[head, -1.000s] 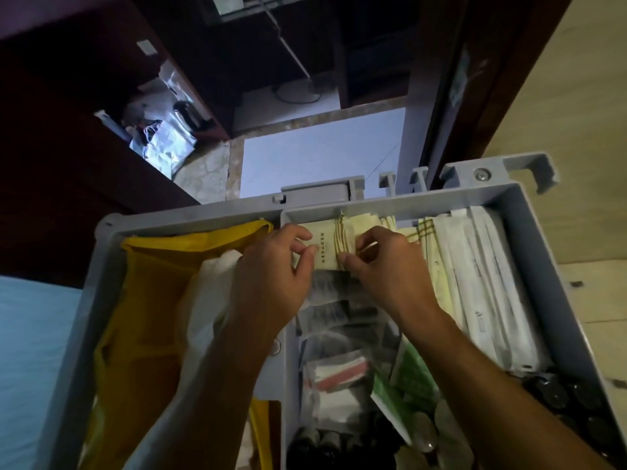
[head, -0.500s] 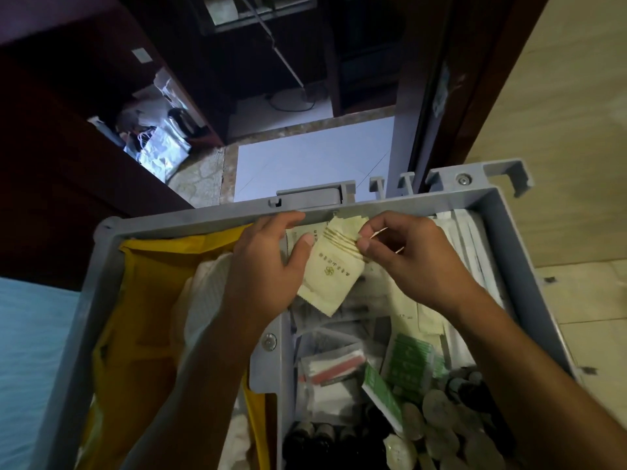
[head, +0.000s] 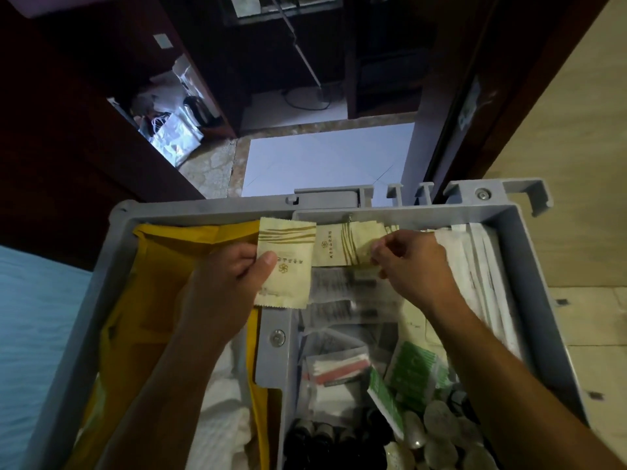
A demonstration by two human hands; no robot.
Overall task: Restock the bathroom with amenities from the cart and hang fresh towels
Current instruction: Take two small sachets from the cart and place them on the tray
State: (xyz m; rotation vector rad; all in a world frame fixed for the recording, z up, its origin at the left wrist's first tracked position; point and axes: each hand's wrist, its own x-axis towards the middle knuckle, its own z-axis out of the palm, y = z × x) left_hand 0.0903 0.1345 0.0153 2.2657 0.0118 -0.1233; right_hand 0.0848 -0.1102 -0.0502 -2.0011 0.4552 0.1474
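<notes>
Over the cart (head: 522, 266) tray | left hand (head: 224, 290) holds one cream packet (head: 284, 266) pinched under the thumb | right hand (head: 412, 266) pinches a second packet (head: 342, 245) in the stack | step: gathering amenities | next, judged: lift it free without dragging neighbours.

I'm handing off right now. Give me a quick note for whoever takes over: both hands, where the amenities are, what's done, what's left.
Left hand: holds one cream sachet, lifted out over the cart divider.
Right hand: fingers pinch the next cream sachet in the row at the far end of the cart tray.
Still in the tray: green packets, white wrapped sticks, dark bottle caps. White towels lie in the yellow bag.
Done: one sachet picked. Left: gather the rest, restock the bathroom, hang towels.
</notes>
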